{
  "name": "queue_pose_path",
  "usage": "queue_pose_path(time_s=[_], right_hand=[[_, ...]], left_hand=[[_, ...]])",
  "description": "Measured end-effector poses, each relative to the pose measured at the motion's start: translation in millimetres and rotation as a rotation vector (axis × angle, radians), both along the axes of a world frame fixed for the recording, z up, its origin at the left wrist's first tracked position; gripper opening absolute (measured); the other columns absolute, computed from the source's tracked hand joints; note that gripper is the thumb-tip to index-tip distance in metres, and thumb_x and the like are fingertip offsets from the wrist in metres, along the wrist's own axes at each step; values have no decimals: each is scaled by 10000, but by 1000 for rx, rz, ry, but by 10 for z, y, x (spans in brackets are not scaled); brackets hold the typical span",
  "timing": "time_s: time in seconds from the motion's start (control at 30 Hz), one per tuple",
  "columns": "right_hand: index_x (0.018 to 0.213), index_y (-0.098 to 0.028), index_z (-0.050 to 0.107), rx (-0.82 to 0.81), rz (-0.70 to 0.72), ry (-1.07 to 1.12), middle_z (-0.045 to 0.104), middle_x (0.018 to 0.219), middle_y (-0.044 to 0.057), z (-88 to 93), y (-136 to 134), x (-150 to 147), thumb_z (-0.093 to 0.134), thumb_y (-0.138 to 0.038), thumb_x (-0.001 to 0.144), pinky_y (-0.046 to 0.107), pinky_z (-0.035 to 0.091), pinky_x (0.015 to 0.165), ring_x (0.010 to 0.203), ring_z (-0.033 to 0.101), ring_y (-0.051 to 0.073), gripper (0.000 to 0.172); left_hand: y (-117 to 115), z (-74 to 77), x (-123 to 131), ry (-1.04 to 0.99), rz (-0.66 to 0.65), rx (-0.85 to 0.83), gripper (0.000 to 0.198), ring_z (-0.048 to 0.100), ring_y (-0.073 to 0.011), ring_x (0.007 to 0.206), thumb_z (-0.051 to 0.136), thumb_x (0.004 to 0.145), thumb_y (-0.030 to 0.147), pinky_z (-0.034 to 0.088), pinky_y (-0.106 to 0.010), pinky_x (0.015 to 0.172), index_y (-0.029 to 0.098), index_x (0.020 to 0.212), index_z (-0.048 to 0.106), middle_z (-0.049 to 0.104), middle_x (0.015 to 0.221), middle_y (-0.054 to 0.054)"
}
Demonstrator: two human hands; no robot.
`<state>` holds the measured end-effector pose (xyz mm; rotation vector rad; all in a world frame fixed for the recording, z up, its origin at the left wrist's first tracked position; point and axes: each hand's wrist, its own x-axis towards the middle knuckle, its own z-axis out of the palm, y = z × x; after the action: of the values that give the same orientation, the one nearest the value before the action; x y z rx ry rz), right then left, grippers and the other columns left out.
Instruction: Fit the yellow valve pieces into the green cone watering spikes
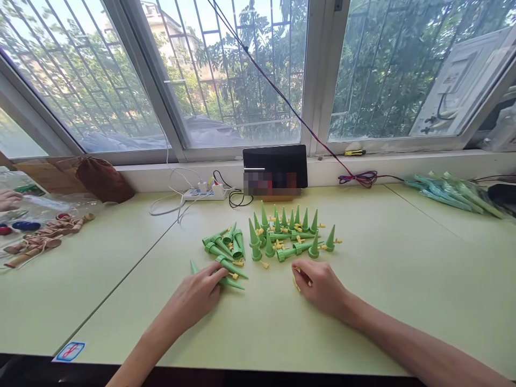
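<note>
At the near end of a loose pile of green watering spikes (217,250), my left hand (199,287) has its fingers closed around a green spike (231,283), whose pointed end sticks out to the right. Another spike tip (193,266) shows behind that hand. My right hand (320,285) rests on the table with curled fingers, gripping small yellow valve pieces (296,285), mostly hidden by the fingers. Between and beyond both hands stand several upright green spikes (269,244) fitted with yellow valves. Others lie on their sides among them.
A tablet (274,166) leans at the back by the window, left of coiled wires (358,179). A power strip (205,192) with cables lies left of it. Wooden pieces on cord (48,236) and another person's hand (10,200) are far left; bundled green plastic strips (455,193) are right.
</note>
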<state>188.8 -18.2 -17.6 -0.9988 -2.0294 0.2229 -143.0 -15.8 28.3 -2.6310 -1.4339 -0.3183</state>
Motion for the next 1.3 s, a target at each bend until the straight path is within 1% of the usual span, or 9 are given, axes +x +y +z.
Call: queue_pose_path(time_s=[0.2, 0.4, 0.5, 0.63, 0.7, 0.77, 0.83, 0.93, 1.3], right_hand=[[867, -188, 609, 47, -30, 49, 558, 624, -25, -40, 2, -26, 472, -137, 967, 233, 355, 536, 509, 451, 111, 178], [923, -192, 612, 140, -113, 126, 610, 668, -15, -86, 0, -60, 492, -136, 973, 235, 388, 553, 529, 504, 114, 142], [953, -197, 607, 137, -128, 194, 647, 719, -5, -65, -5, -51, 499, -151, 978, 231, 414, 558, 552, 540, 116, 119], [979, -198, 596, 102, -117, 241, 640, 719, -7, -12, -21, -30, 490, -169, 993, 229, 446, 561, 563, 564, 121, 111], [981, -198, 590, 69, -119, 263, 626, 701, -13, 15, -27, -17, 480, -175, 1002, 227, 450, 546, 548, 556, 119, 114], [973, -197, 589, 75, -141, 277, 635, 708, -5, 39, -21, 5, 479, -179, 1002, 234, 460, 552, 554, 560, 122, 114], [970, -198, 591, 127, -159, 269, 645, 718, 4, 59, 0, 40, 483, -176, 996, 242, 466, 559, 566, 563, 128, 114], [953, -202, 600, 171, -163, 217, 618, 681, -10, 76, 48, 104, 482, -167, 991, 240, 454, 545, 540, 536, 122, 129], [1005, -192, 644, 97, -156, 23, 704, 864, 54, 62, 147, 245, 491, -170, 1002, 266, 487, 617, 690, 648, 165, 154]], left_hand=[[-73, 118, 148, -61, -168, 81, 228, 693, -180, 679, 458, 961, 143, 431, -262, 539, 226, 1014, 663, 731, 970, -47], [-3, 260, 795, -324, -400, 51, 105, 585, -122, 586, 539, 991, 210, 405, -234, 563, 195, 1078, 594, 665, 777, -9], [177, 173, 1140, -470, -471, 29, 54, 494, -86, 507, 576, 964, 220, 379, -218, 528, 190, 1008, 583, 640, 731, 20], [345, -109, 1411, -721, -421, 28, 75, 428, -79, 459, 577, 944, 238, 362, -200, 477, 187, 998, 578, 541, 612, 58], [340, -227, 1442, -786, -327, 8, 74, 424, -85, 458, 571, 944, 241, 376, -199, 485, 187, 995, 576, 490, 567, 71], [293, -279, 1423, -694, -375, -56, 54, 466, -91, 502, 550, 941, 220, 403, -212, 531, 189, 971, 583, 561, 645, 33], [244, -268, 1386, -599, -439, -137, 75, 497, -102, 557, 526, 953, 230, 411, -224, 560, 193, 976, 587, 614, 747, -9], [225, -215, 1357, -609, -396, -199, 93, 500, -103, 582, 493, 971, 242, 416, -225, 565, 189, 951, 567, 607, 832, -32], [278, -223, 1382, -623, -306, -249, 68, 547, -130, 604, 539, 937, 203, 438, -238, 603, 179, 982, 584, 625, 760, -9]])
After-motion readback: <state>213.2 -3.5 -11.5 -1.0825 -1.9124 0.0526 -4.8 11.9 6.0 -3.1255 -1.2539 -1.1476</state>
